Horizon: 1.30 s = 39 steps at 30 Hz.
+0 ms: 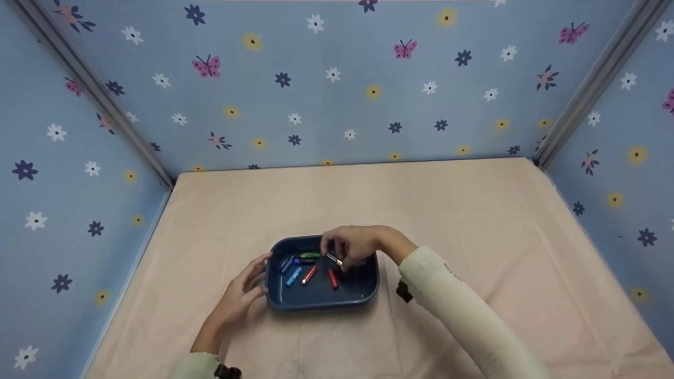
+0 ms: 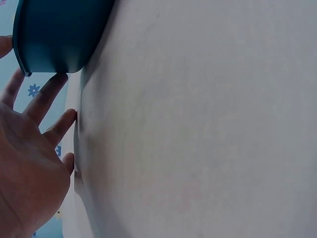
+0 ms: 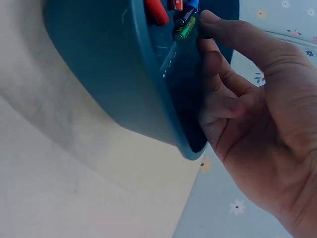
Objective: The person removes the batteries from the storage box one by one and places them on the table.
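Note:
A dark blue plastic tub (image 1: 324,304) holds several small batteries: a green one (image 1: 309,255), a light blue one (image 1: 294,277), and two red ones, the left (image 1: 309,275) and the right (image 1: 333,279). Over the tub's far right part, my right hand (image 1: 355,243) pinches a silver battery (image 1: 334,259) between thumb and finger. In the right wrist view, the green battery shows beside red and blue ones, while the fingers hide the pinched one. My left hand (image 1: 239,292) has its spread fingers at the tub's left wall, with fingertips (image 2: 60,79) against it.
A pale cloth (image 1: 447,210) covers the table around the tub. Blue flowered panels (image 1: 326,105) stand at the back and on both sides, with grey metal posts (image 1: 590,84) in the corners. A dark strap device (image 1: 404,291) sits at the right wrist.

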### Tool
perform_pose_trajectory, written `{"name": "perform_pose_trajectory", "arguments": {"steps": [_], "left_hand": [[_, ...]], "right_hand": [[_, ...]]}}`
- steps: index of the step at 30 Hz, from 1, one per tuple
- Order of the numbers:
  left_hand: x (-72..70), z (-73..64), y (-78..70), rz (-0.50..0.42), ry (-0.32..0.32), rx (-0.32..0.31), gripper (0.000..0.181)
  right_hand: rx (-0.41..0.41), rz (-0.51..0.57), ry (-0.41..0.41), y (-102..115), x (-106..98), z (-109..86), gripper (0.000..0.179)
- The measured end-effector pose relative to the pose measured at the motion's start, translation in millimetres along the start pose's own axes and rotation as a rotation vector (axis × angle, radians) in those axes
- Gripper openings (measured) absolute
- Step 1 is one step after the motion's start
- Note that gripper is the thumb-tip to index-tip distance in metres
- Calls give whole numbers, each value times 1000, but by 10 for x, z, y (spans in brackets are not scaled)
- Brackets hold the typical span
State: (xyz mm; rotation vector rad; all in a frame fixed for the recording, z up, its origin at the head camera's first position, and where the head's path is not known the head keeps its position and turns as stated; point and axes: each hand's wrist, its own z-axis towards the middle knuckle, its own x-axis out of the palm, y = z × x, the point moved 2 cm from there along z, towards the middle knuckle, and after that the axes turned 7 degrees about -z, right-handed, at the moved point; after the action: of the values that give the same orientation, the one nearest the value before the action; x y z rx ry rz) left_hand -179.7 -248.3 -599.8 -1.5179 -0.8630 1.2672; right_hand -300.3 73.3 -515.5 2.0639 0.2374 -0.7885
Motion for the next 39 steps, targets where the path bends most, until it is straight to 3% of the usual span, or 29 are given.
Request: {"name": "perform_pose_trajectory", "arguments": {"steps": [6, 24, 39], "left_hand": [[-1, 17, 3, -23, 10, 43, 77], [12, 10, 0, -5, -18, 12, 77], [21, -9, 0, -6, -21, 12, 77]], "right_hand": [[-27, 84, -32, -48, 0, -83, 56], [-45, 152, -183, -259, -91, -455, 58], [-74, 189, -329, -646, -152, -905, 52]]}}
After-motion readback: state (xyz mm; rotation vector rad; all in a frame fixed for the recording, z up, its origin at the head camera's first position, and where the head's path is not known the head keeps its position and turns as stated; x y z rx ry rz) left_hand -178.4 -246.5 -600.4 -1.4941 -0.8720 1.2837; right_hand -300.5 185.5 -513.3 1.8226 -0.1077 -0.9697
